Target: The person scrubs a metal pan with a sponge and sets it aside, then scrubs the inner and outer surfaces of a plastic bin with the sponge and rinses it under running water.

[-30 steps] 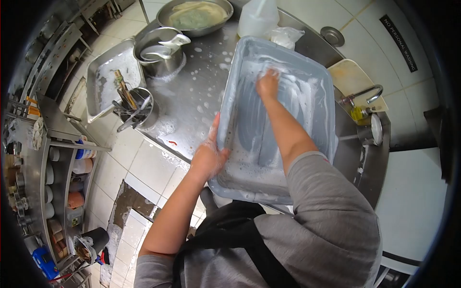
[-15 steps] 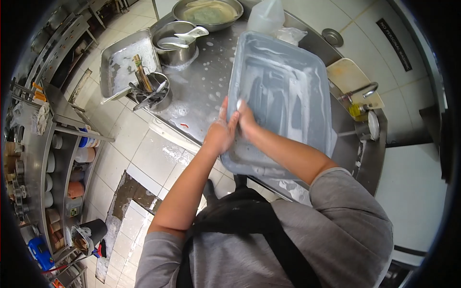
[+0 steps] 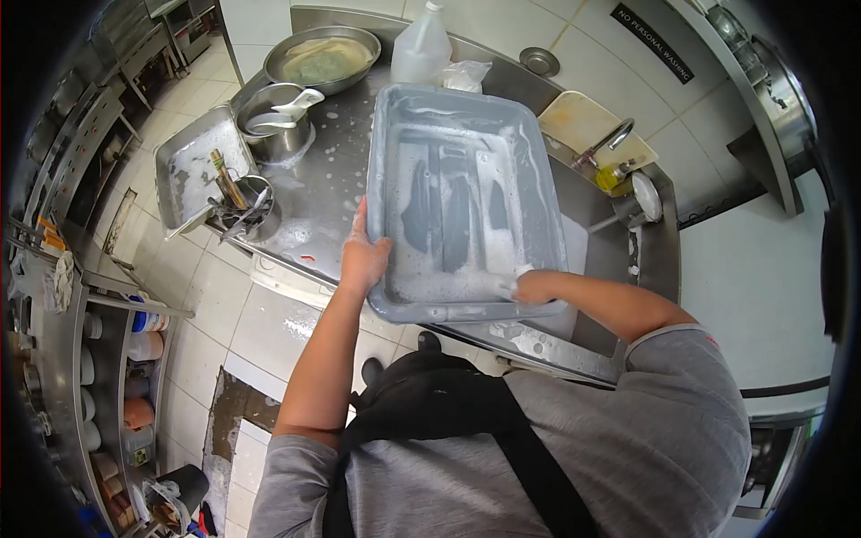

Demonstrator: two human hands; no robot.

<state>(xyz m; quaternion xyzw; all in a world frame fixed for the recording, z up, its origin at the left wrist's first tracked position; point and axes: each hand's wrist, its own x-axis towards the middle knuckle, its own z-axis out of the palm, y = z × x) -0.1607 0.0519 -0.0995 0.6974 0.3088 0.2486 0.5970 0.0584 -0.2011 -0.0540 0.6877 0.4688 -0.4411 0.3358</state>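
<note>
A large grey plastic tub [image 3: 381,193], wet with suds inside, rests at a slant over the front edge of the steel counter. My left hand [image 3: 363,260] grips its left rim, thumb on the inner side and fingers along the outside. Down inside the tub, at the near right, is my right hand [image 3: 536,287]. Its fingers are closed against the soapy bottom, around something whitish that foam and the hand partly hide.
On the steel counter [image 3: 336,179] stand a wide metal bowl [image 3: 359,72], a pot [image 3: 285,143], a container of utensils [image 3: 260,220], a metal tray [image 3: 166,179] and a plastic jug [image 3: 420,49]. A tap [image 3: 619,134] rises over the sink at right.
My right hand has gone from the tub's left rim to its near right inside. My left hand now holds the left rim. The tub has tilted, and the view has shifted.
</note>
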